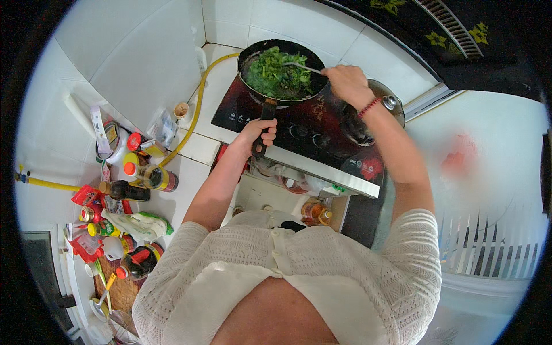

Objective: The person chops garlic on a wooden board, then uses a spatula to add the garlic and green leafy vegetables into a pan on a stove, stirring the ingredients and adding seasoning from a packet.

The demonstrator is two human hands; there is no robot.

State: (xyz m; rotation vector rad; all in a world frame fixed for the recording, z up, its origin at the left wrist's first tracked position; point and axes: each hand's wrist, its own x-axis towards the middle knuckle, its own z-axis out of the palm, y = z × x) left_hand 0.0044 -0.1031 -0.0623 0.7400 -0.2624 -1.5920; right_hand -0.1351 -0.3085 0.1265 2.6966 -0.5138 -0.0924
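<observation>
A black frying pan (318,88) sits on the far left part of the dark glass-topped gas stove (297,116). Chopped leafy greens (276,71) lie heaped inside it. My left hand (258,133) is closed around the pan's black handle, which points towards me. In my right hand (348,84), above the pan's right rim, is a thin metal utensil (307,67); its far end is in the greens, so its kind cannot be told. Behind my right wrist, a lidded pot (396,113) stands at the stove's right end, partly hidden by my forearm.
A yellow gas hose (199,97) curves along the tiled counter left of the stove. Sauce bottles (161,177), jars and packets crowd the left counter, with a wooden board (125,286) and a ladle (100,304) nearer me. The range hood (483,51) overhangs at upper right.
</observation>
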